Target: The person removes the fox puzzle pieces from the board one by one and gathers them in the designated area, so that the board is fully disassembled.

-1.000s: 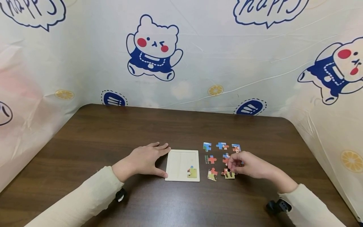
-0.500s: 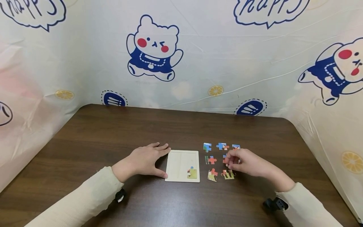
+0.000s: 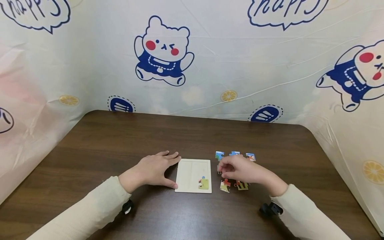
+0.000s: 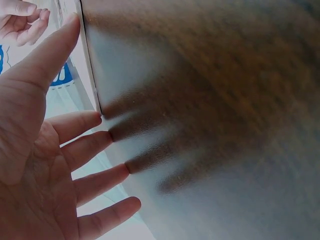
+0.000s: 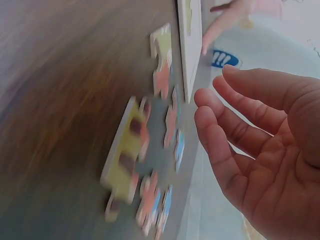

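Observation:
A pale square puzzle tray [image 3: 187, 175] lies on the table, with one green jigsaw piece [image 3: 204, 184] in its lower right corner. My left hand [image 3: 154, 169] rests spread at the tray's left side, thumb and forefinger touching its edge. Right of the tray, my right hand [image 3: 240, 169] hovers over the loose jigsaw pieces, its fingers loosely bent. In the right wrist view, nothing shows between its thumb and fingers [image 5: 207, 117]. A red and green piece [image 3: 225, 185] and a yellow-green striped piece [image 3: 242, 186] lie nearer the body; the hand hides part of the middle row.
Blue-topped jigsaw pieces [image 3: 219, 155] lie in a row behind the right hand. The dark wooden table [image 3: 135, 136] reaches back to a cloth printed with cartoon bears [image 3: 162, 50], which also hangs at both sides.
My right hand has moved left across the loose pieces, from the right column toward the tray, and now covers part of the middle row. The left hand and tray have stayed put.

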Tool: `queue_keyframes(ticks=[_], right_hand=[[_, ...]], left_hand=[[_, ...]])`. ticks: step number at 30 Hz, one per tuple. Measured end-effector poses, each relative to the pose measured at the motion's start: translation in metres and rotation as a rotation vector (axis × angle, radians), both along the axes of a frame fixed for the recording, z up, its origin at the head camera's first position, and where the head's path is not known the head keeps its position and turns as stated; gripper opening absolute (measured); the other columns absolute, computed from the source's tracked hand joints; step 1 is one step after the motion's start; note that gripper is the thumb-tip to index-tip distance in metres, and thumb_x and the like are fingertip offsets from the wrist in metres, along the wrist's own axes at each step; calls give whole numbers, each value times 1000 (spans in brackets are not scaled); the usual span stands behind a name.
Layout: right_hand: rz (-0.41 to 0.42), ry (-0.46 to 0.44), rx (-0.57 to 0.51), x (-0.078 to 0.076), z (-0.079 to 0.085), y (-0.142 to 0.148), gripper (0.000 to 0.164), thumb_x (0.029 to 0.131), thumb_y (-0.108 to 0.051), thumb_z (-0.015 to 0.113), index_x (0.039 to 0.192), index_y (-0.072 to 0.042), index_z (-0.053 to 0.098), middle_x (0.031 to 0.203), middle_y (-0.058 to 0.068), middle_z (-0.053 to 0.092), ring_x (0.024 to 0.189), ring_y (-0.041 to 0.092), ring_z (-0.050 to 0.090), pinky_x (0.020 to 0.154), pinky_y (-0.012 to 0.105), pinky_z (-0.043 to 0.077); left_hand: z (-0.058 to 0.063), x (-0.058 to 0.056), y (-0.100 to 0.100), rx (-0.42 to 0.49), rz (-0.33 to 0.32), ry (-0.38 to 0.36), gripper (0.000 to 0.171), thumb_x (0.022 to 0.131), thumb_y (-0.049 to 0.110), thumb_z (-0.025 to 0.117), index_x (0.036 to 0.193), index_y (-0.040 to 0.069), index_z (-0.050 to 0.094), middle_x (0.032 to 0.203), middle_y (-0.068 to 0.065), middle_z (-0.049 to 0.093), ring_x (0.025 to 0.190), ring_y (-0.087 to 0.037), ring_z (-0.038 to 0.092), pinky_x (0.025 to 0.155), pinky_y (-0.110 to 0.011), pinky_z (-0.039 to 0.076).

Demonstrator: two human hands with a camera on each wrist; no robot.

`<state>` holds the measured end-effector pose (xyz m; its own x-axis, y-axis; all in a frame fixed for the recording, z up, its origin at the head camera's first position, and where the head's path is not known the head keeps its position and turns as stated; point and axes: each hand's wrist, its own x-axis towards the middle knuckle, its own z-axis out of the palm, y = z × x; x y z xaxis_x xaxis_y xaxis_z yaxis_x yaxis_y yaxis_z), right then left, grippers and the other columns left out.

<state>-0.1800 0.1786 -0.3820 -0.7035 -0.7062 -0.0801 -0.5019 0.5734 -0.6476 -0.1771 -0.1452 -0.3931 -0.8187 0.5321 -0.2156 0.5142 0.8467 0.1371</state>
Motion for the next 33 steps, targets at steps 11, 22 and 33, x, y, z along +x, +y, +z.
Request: queue_keyframes(ticks=[11, 22, 33], right_hand=[[114, 26, 8, -2, -6, -39, 6, 92, -3, 66, 97, -5, 69, 88, 1, 62, 74, 3, 51, 67, 19, 48], [146, 46, 79, 1, -14, -55, 13, 89, -2, 66, 98, -8, 72, 89, 1, 60, 73, 7, 51, 67, 17, 45], [130, 35, 117, 3, -14, -58, 13, 87, -3, 72, 98, -9, 70, 92, 0, 57, 77, 9, 52, 70, 19, 45]], left_hand=[[-1, 0, 0, 3, 11, -9, 98, 72, 70, 74, 151, 20, 45, 159, -1, 40, 146, -35, 37, 98, -57, 49], [-1, 1, 0, 14, 12, -16, 98, 72, 69, 75, 151, 20, 45, 158, -2, 41, 146, -35, 37, 97, -57, 49], [0, 0, 0, 20, 11, -5, 97, 72, 68, 75, 151, 19, 45, 158, -3, 41, 145, -36, 38, 96, -57, 50]])
